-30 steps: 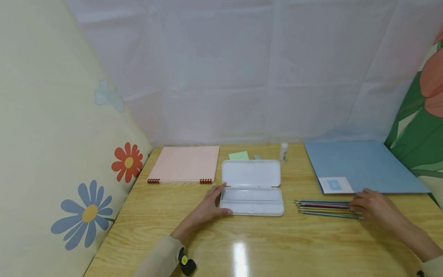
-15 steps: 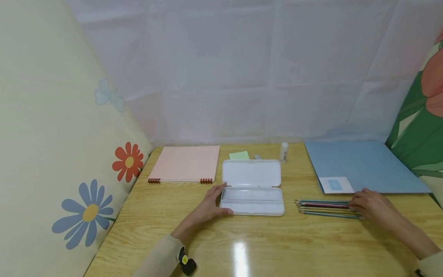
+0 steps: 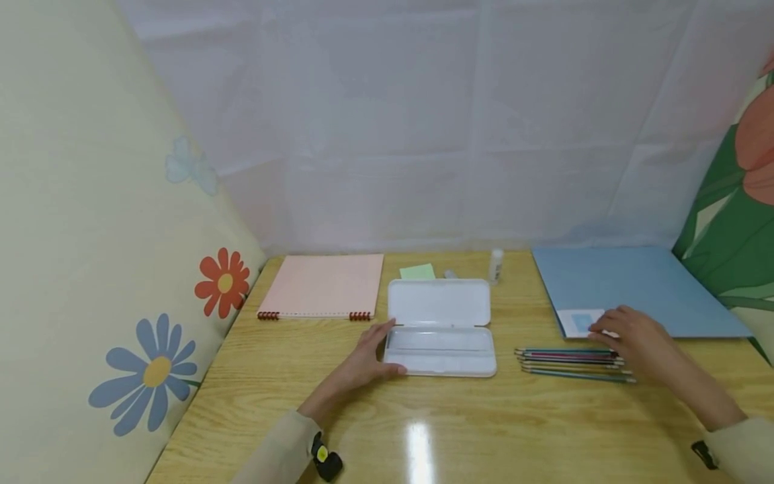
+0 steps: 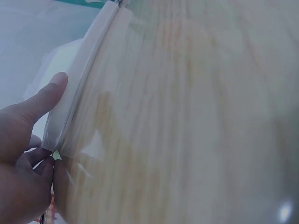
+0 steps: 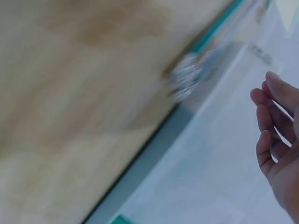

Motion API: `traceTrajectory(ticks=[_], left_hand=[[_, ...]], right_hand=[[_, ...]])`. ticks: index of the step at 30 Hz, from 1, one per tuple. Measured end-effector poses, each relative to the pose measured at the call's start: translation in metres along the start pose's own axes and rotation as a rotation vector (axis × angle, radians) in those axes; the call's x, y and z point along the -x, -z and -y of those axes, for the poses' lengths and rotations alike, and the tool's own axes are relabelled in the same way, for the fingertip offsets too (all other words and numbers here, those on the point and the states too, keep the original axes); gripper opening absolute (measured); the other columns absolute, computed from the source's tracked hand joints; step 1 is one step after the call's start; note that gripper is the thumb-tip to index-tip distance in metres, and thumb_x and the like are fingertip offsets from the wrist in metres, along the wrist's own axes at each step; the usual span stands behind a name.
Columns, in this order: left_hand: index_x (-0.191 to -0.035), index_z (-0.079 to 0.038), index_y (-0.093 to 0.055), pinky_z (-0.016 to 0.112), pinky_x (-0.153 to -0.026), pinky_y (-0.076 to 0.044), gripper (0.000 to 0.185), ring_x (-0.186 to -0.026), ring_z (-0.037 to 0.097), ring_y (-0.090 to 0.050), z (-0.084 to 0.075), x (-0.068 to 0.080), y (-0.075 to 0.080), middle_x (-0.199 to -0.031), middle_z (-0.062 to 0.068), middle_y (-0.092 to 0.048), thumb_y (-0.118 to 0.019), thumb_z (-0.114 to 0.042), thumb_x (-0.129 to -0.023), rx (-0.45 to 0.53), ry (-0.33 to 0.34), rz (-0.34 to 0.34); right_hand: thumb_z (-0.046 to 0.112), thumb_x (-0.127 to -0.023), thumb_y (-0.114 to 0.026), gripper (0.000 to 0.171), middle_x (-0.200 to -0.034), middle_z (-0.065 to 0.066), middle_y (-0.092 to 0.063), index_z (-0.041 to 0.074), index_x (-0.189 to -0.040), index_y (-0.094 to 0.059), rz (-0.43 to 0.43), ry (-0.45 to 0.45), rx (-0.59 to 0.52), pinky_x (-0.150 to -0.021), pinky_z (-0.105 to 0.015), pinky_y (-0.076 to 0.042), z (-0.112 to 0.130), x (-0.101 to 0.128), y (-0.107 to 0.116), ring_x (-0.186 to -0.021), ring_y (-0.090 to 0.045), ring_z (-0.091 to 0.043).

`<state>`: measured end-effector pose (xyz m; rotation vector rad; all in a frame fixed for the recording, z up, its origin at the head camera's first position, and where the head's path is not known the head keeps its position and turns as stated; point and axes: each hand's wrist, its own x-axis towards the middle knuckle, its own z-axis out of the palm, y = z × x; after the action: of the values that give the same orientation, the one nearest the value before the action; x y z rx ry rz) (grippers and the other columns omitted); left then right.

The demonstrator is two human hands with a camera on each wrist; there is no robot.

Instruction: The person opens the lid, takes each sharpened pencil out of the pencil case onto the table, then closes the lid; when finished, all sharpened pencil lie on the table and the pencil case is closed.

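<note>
A white pencil case (image 3: 440, 363) lies with its lid up in the middle of the table, no contents visible in its tray. My left hand (image 3: 361, 363) grips its left end, thumb at the front edge and fingers at the back; the left wrist view shows the thumb (image 4: 52, 95) against the case's side. To the right, several pencils (image 3: 568, 359) lie side by side, tips pointing left. Just above their right ends is my right hand (image 3: 637, 339), fingers loosely bent. Nothing shows between those fingers (image 5: 264, 116) in the right wrist view.
Behind my right hand lies a blue folder (image 3: 641, 289) with a white label (image 3: 571, 324). A pink spiral notebook (image 3: 326, 286) is at the back left. Green sticky notes (image 3: 417, 271), a small grey object (image 3: 450, 274) and a small white bottle (image 3: 496, 266) are behind the case.
My right hand has come off the pencils' right ends and risen up and slightly left, over the folder's near edge. The pencils stay on the table; the left hand has not moved.
</note>
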<state>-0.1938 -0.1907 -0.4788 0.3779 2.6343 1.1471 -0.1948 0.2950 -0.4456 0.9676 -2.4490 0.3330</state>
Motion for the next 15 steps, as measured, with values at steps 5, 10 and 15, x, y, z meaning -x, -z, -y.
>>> traceTrajectory(ticks=[5, 10, 15], left_hand=[[-0.154, -0.018, -0.024, 0.061, -0.11, -0.022, 0.101, -0.142, 0.04, -0.016, 0.0, 0.001, 0.001, -0.155, 0.018, -0.022, -0.081, -0.043, -0.075, -0.001, -0.009, 0.002], [-0.154, -0.016, -0.024, 0.06, -0.11, -0.024, 0.101, -0.142, 0.039, -0.017, 0.001, 0.0, 0.0, -0.154, 0.018, -0.024, -0.081, -0.041, -0.075, 0.009, -0.025, -0.005], [-0.154, -0.016, -0.024, 0.059, -0.11, -0.024, 0.101, -0.142, 0.039, -0.018, 0.002, -0.001, 0.0, -0.154, 0.017, -0.025, -0.081, -0.043, -0.074, 0.011, -0.031, -0.007]], right_hand=[[0.043, -0.093, -0.051, 0.039, -0.076, 0.005, -0.062, 0.012, -0.081, -0.072, -0.057, 0.076, -0.076, -0.054, -0.028, -0.046, 0.022, -0.037, -0.015, -0.068, -0.054, -0.015], [0.015, -0.08, -0.076, 0.009, -0.08, 0.002, -0.064, 0.009, -0.086, -0.073, 0.06, 0.095, -0.164, -0.061, -0.03, -0.049, 0.056, -0.077, -0.028, -0.071, -0.055, -0.014], [0.007, -0.08, -0.076, 0.01, -0.083, 0.001, -0.065, 0.008, -0.089, -0.074, 0.291, 0.116, -0.266, -0.067, -0.03, -0.053, 0.082, -0.108, -0.045, -0.074, -0.06, -0.016]])
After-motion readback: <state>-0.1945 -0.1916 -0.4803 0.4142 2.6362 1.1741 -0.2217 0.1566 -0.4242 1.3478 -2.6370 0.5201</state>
